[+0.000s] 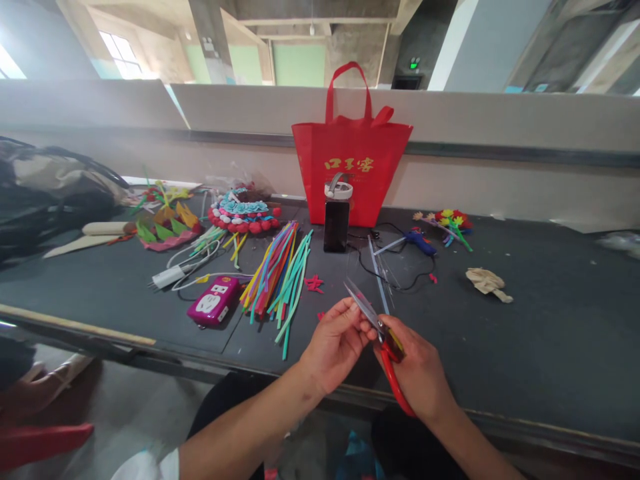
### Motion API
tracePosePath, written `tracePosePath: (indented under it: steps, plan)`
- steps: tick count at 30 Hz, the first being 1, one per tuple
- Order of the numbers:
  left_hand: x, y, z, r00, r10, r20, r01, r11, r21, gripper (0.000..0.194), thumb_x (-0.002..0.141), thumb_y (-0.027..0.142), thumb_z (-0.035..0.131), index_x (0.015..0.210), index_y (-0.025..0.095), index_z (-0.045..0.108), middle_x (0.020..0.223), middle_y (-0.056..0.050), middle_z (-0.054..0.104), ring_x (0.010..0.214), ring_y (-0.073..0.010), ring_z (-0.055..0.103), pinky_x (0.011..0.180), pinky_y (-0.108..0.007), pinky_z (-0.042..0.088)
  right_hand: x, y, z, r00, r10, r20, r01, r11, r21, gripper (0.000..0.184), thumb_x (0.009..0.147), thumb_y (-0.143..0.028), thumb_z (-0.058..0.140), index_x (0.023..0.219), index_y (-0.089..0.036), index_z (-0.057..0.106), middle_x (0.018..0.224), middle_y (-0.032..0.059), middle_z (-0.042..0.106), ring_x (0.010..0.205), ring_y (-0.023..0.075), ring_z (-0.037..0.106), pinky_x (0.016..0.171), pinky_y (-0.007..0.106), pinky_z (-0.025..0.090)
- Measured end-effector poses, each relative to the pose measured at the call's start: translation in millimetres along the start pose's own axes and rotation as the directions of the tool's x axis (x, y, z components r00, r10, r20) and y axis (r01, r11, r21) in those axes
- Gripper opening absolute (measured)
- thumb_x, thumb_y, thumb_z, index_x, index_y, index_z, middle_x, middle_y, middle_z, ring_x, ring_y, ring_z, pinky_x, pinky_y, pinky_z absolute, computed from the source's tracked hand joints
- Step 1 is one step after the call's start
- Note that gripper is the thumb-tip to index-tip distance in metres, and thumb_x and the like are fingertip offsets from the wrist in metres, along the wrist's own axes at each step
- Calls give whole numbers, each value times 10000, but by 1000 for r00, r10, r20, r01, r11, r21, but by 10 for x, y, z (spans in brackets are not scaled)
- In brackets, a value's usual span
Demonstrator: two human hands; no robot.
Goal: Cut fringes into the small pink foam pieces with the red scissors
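Observation:
Red-handled scissors (pixel 397 383) rest in the grip of my right hand (pixel 420 370), their blades pointing up and to the left. Something yellow shows beside the handle under my right fingers. My left hand (pixel 333 343) is closed in a pinch right at the blades. A tiny reddish bit may be at its fingertips, but it is too small to make out. Both hands are just above the table's front edge. Beyond them on the table lie small red pieces (pixel 314 284), a bundle of coloured pipe cleaners (pixel 270 273) and clear glue sticks (pixel 379 277).
A red bag (pixel 353 153) stands at the back, with a phone (pixel 336 227) upright before it. A purple power socket (pixel 215 302) sits left. A blue glue gun (pixel 421 241), pipe-cleaner flowers (pixel 453 223) and crumpled beige paper (pixel 487 283) lie right. Felt crafts (pixel 167 230) are at the left back.

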State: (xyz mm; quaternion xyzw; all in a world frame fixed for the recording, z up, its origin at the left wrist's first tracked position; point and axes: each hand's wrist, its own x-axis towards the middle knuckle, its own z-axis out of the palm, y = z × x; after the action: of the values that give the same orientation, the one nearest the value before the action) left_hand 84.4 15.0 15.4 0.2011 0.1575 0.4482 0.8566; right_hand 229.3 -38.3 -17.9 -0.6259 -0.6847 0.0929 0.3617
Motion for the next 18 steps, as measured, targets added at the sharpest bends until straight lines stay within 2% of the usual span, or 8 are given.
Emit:
tracePosePath:
  steps: [8,12,16,18]
  plan:
    - [1,6,-1,999,7,41,-6,1000,-13,80,853,180,639,812,117,611,670,-3,534,623,-81,517,652,-215,452,6,-54,-36,999,25,27,-26,1000,17,323,838,-183,517,1144,-241,602,898,6,711,762,158,668,707,258,515]
    - [-1,10,2,999,-2,39,2,1000,0,90,842,197,654,819,122,608,690,1,526,617,-80,503,640,-224,437,-3,-41,-20,998,57,-12,-56,996,71,291,839,-241,564,1126,-246,608,906,-5,720,724,142,673,682,235,517]
    - [2,-9,-45,999,-32,15,31,994,102,157,786,250,718,827,137,617,721,6,527,594,-86,494,620,-251,415,10,-36,-64,984,134,-117,-114,981,159,275,839,-329,602,1094,-229,618,905,13,713,726,145,666,701,238,522]
    - [-3,-24,-68,999,-37,4,36,980,195,178,759,261,745,822,141,629,724,9,533,597,-88,492,632,-256,403,24,-57,-119,968,220,-123,-180,945,274,303,824,-370,631,1092,-229,617,837,3,688,655,131,633,643,231,519]
